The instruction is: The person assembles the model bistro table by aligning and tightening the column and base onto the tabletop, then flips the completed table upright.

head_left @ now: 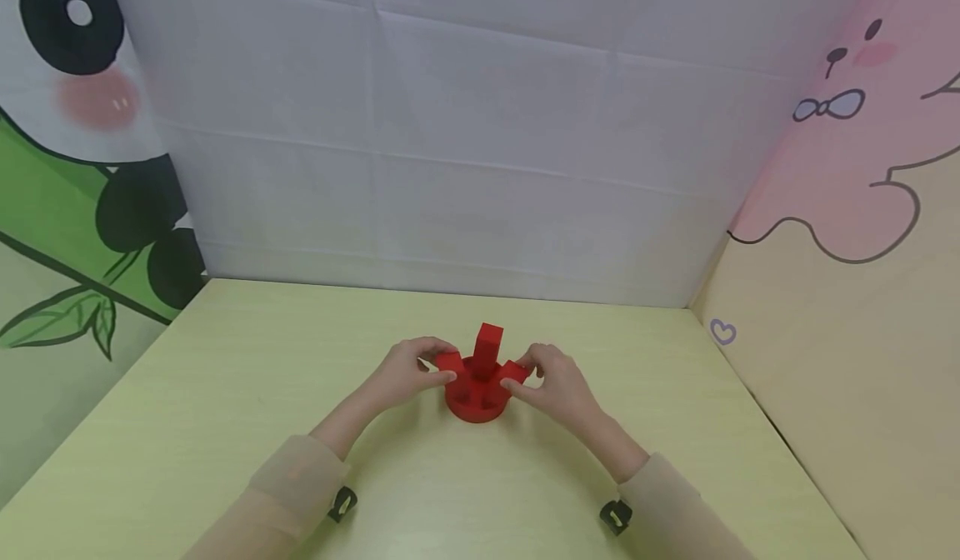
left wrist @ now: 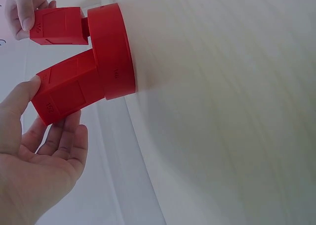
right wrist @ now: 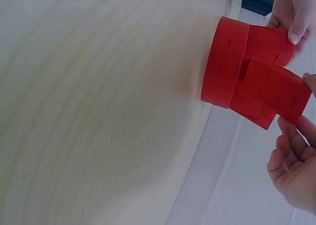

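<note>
A round red base [head_left: 477, 413] with open slots in its top sits on the table, with three red blocks rising from it. My left hand [head_left: 403, 372] pinches the left block [head_left: 451, 363] between thumb and fingers; in the left wrist view this block [left wrist: 69, 86] leans outward from the base. On the other side, my right hand [head_left: 561, 387] pinches the right block [head_left: 513, 372], which in the right wrist view [right wrist: 276, 89] also tilts, its lower end at the base. Untouched at the back, a taller-looking block [head_left: 488, 347] stands in the base. Small numbers mark the pieces.
The pale yellow table [head_left: 247, 377] spreads around the base. Behind it rises a creased white cloth [head_left: 450, 143]. Cartoon-printed panels stand at the left [head_left: 75, 235] and right [head_left: 840, 310]. Small black clips [head_left: 343, 503] hang near both sleeves.
</note>
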A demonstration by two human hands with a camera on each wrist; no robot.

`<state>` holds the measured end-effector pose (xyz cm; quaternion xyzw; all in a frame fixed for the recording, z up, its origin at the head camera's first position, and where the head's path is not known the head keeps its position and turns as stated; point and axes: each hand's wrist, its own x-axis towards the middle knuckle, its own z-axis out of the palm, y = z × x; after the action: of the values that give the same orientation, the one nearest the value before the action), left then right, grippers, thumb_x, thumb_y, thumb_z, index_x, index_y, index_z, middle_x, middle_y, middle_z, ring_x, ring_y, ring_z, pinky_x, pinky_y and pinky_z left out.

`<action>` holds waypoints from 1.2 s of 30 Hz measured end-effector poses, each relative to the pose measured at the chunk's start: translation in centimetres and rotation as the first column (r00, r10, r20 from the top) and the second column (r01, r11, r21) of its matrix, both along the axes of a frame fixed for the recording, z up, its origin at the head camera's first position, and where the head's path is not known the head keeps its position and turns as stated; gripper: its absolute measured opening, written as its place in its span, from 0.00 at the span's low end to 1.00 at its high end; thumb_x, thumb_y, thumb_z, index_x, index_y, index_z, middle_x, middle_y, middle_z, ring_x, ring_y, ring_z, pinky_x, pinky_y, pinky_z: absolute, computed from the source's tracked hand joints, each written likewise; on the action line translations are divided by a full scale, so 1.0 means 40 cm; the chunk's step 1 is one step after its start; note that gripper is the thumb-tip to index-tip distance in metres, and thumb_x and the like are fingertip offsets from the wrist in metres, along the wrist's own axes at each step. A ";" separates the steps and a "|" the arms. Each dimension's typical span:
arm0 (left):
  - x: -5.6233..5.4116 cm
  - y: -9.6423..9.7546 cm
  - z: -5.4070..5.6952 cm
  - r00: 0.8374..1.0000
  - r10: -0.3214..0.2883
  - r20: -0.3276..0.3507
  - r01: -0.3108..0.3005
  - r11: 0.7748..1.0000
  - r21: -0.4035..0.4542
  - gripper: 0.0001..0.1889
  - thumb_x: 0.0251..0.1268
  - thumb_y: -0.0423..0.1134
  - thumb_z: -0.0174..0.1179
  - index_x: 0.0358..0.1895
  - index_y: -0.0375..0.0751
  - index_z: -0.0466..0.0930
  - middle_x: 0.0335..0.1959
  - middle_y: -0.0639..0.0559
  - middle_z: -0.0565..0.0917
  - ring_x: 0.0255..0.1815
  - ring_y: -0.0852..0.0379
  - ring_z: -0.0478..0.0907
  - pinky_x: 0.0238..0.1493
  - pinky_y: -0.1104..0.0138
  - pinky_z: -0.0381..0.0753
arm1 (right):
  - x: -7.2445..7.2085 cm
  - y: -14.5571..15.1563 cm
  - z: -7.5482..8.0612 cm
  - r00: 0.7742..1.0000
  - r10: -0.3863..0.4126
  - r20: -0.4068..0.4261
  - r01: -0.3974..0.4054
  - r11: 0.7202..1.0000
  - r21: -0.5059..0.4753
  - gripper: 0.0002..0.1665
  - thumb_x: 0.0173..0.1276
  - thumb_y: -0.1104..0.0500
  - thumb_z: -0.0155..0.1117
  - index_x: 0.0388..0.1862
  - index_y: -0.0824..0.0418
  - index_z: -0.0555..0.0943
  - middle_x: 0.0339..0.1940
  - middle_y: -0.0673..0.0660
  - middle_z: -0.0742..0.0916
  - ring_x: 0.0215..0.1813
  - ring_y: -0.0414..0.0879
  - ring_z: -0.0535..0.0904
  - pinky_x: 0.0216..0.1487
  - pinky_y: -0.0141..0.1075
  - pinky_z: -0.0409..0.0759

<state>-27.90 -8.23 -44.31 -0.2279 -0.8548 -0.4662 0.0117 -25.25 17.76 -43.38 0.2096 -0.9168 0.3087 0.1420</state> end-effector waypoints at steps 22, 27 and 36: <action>-0.001 -0.002 -0.002 1.000 -0.006 0.004 0.006 1.000 0.004 0.18 0.56 0.38 0.68 0.51 0.44 0.80 0.38 0.57 0.83 0.40 0.59 0.78 0.42 0.66 0.78 | 0.002 0.027 0.003 0.976 0.212 -0.054 -0.209 0.977 0.048 0.27 0.62 0.52 0.65 0.60 0.53 0.74 0.49 0.45 0.81 0.49 0.44 0.76 0.49 0.41 0.77; -0.002 -0.004 -0.002 1.000 -0.005 0.010 0.005 1.000 0.001 0.18 0.55 0.38 0.68 0.51 0.44 0.80 0.38 0.57 0.83 0.40 0.59 0.78 0.42 0.66 0.79 | -0.012 0.052 0.006 0.927 0.361 -0.101 -0.351 0.930 0.109 0.29 0.64 0.59 0.61 0.65 0.54 0.70 0.62 0.47 0.76 0.62 0.44 0.70 0.60 0.46 0.72; -0.002 -0.004 -0.001 1.000 -0.006 0.010 0.006 1.000 -0.001 0.18 0.56 0.38 0.67 0.51 0.44 0.80 0.38 0.57 0.83 0.41 0.59 0.78 0.42 0.66 0.78 | -0.027 0.060 0.010 0.884 0.455 -0.108 -0.434 0.884 0.174 0.23 0.66 0.63 0.57 0.60 0.58 0.75 0.55 0.49 0.81 0.58 0.42 0.72 0.58 0.42 0.74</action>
<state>-27.96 -8.41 -44.34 -0.2282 -0.8544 -0.4668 0.0055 -26.34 20.14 -42.97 0.4462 -0.8512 0.2495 0.1184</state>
